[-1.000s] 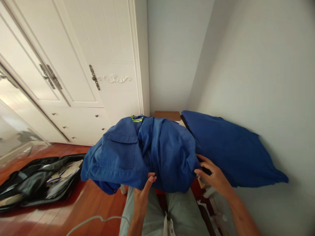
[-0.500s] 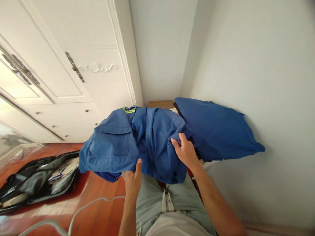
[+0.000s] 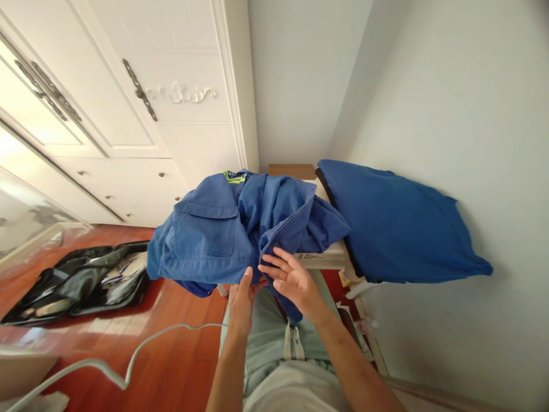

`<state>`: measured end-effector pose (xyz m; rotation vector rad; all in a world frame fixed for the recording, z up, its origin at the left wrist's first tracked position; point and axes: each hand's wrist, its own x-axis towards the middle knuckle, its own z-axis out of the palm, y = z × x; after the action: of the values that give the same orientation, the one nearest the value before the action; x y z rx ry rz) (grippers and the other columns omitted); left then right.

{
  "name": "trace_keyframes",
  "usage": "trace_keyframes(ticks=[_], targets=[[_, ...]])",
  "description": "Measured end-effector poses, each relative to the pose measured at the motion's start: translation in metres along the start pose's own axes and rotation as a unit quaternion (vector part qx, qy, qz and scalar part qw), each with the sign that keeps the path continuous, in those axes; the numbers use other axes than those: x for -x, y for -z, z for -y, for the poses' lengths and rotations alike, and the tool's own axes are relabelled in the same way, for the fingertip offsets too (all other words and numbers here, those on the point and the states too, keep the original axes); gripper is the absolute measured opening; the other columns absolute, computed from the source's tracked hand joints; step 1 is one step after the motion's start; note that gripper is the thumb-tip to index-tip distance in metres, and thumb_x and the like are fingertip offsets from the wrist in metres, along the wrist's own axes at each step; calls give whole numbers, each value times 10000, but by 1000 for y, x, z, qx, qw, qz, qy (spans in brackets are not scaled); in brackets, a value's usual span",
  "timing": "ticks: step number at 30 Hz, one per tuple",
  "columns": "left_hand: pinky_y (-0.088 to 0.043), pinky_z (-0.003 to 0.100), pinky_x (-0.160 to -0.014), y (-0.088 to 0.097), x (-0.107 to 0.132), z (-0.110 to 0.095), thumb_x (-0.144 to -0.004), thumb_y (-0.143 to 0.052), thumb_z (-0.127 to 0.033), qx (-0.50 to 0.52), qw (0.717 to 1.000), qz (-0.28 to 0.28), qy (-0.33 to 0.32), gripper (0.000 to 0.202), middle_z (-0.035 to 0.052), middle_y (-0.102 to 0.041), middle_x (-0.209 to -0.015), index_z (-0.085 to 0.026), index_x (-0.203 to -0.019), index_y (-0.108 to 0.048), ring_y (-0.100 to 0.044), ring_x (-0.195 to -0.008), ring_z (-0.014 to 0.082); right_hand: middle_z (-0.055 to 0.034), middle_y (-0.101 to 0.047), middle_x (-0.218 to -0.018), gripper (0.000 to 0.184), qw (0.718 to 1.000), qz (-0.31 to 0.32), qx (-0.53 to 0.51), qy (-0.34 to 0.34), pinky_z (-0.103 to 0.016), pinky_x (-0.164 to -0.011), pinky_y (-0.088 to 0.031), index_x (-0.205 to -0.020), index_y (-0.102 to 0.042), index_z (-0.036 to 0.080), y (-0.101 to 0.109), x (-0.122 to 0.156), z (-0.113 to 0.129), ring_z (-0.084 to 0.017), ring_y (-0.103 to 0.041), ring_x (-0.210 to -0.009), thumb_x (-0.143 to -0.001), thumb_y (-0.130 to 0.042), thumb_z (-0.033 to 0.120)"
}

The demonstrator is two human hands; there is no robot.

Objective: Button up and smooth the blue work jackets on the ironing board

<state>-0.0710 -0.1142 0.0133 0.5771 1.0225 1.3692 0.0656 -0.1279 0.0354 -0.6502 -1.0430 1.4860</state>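
A blue work jacket (image 3: 214, 234) with a chest pocket and a yellow-striped collar lies draped over the end of a white table (image 3: 326, 257). My left hand (image 3: 241, 297) pinches the jacket's lower hem from below, thumb up against the cloth. My right hand (image 3: 291, 277) is just beside it, fingers spread, resting on a folded-over front edge of the jacket near its middle. A second blue cloth (image 3: 398, 223) lies spread to the right along the wall.
A white wardrobe (image 3: 128, 103) with metal handles stands at the left. An open black bag (image 3: 77, 283) lies on the red wood floor. A white cable (image 3: 128, 360) curves across the floor at lower left. The grey wall (image 3: 450, 103) is close on the right.
My right hand let go of the jacket's right side and came down to the left beside my left hand. The jacket's right part is folded over, baring the white table edge.
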Motion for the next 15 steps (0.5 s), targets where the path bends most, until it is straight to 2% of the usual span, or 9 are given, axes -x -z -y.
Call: trace_keyframes(ticks=[2, 4, 8, 11, 13, 15], targets=[[-553, 418, -761, 0, 1, 0, -724, -753, -500, 18, 1000, 24, 7, 395, 128, -743, -978, -186, -962, -727, -698, -872, 304, -123, -523, -1446, 569, 999, 13, 42, 23, -517, -1072, -443, -1404, -441, 306, 4, 7, 1, -277, -589, -1258, -890, -681, 342], [-554, 406, -768, -2, 2, -1, -748, -729, -514, 40, 998, 51, 15, 414, 146, -743, -1014, -156, -956, -735, -700, -864, 289, -115, -522, -1447, 495, 995, -7, 84, 44, -510, -1066, -452, -1404, -453, 317, 11, 17, 3, -268, -594, -1250, -938, -618, 321], [-556, 385, -768, -5, 4, -4, -749, -720, -507, 68, 996, 57, 14, 464, 192, -724, -1119, -105, -980, -728, -706, -900, 278, -121, -563, -1396, 476, 970, -118, 201, 62, -471, -1083, -454, -1397, -472, 280, 41, 42, 7, -253, -581, -1257, -940, -590, 339], [-547, 349, -709, -5, 2, -3, -706, -776, -437, 61, 998, 21, 4, 419, 171, -743, -1044, -109, -960, -719, -706, -839, 247, -138, -565, -1389, 526, 914, -168, 368, 22, -497, -1124, -401, -1378, -504, 225, 69, 53, 9, -284, -516, -1319, -891, -602, 396], [-528, 303, -652, -3, -1, 1, -659, -826, -375, 53, 998, -23, -2, 354, 120, -751, -923, -123, -884, -719, -683, -745, 198, -132, -584, -1366, 499, 867, -156, 473, -23, -520, -1128, -377, -1328, -563, 217, 83, 54, 12, -307, -504, -1321, -869, -591, 412], [-498, 264, -596, 0, -4, 4, -619, -861, -331, 49, 997, -61, -14, 313, 61, -725, -814, -142, -819, -712, -643, -675, 155, -131, -613, -1324, 438, 830, -119, 542, -57, -518, -1099, -400, -1261, -622, 216, 94, 55, 17, -320, -531, -1283, -867, -573, 403]])
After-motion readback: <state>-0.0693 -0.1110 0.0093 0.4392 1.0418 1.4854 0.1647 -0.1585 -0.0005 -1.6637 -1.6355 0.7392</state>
